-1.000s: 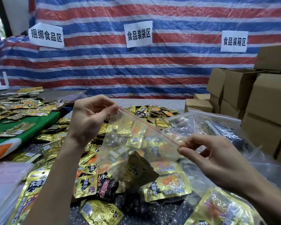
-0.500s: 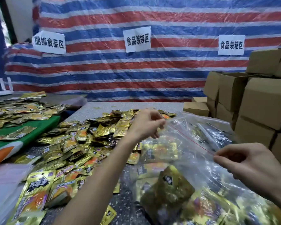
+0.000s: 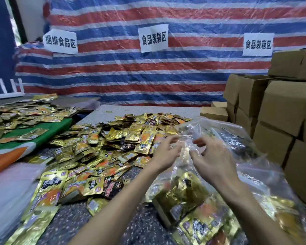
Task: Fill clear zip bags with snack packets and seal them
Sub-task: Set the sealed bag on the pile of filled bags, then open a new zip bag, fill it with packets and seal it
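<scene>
**Filled bag at the sealing step**

The left hand (image 3: 166,152) and right hand (image 3: 215,161) were close together at the mouth of the clear zip bag (image 3: 184,195), fingers curled. Blur made it impossible to tell whether either pinched the plastic. The bag lay on the surface (image 3: 140,225), holding gold packets, beside the loose packet pile (image 3: 131,135). Judged step: sealing. The next move calls for pressing the zip shut along its full width.

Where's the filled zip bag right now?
Head view, lower right: the zip bag rests on the table, its top between the left hand and right hand, right of the packet pile, left of the cardboard boxes.
</scene>
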A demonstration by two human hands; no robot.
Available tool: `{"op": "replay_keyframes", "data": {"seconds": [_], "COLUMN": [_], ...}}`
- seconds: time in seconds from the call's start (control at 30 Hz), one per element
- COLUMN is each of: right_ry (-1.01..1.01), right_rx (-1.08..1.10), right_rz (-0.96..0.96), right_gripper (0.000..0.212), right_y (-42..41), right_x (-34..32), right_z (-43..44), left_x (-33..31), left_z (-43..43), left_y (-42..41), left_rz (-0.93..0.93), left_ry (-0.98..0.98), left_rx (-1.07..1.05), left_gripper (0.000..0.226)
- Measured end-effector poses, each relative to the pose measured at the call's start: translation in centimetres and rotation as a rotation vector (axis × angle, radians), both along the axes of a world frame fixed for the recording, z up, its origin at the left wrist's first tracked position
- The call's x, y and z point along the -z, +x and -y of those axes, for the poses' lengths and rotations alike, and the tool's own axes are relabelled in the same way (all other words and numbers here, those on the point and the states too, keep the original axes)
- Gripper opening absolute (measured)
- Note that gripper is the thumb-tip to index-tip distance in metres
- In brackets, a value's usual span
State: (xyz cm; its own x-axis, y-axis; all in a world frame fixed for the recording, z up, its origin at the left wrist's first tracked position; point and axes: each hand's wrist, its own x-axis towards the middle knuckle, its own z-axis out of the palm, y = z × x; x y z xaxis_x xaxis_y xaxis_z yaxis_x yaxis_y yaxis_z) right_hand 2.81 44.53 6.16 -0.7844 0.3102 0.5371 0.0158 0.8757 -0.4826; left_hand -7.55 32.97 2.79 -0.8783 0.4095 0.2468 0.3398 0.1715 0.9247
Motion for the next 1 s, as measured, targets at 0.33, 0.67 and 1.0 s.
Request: {"op": "replay_keyframes", "data": {"seconds": [0.33,0.67,1.0], "right_ry": [-0.231,-0.285,-0.239], "right_rx": [-0.518,-0.576,-0.718], "right_rz": [-0.058,0.042,-0.259], "right_gripper": [0.017,0.027,0.036], "right_y": [-2.3,-2.4,-1.8], "right_x": [4.6,7.7,8.5], "right_z": [7.6,8.5,8.0], "left_x": [2.9,6.4,5.8], "left_z": [17.9,37.2,38.3], "left_y": [5.7,4.3,5.1], "left_rz": [-0.124,0.167,0.057], "left_ry": [-0.135,-1.233,-0.793], "left_rx": [-0.324,-1.093,-1.245], "left_gripper": [0.012,0.044,0.055]}}
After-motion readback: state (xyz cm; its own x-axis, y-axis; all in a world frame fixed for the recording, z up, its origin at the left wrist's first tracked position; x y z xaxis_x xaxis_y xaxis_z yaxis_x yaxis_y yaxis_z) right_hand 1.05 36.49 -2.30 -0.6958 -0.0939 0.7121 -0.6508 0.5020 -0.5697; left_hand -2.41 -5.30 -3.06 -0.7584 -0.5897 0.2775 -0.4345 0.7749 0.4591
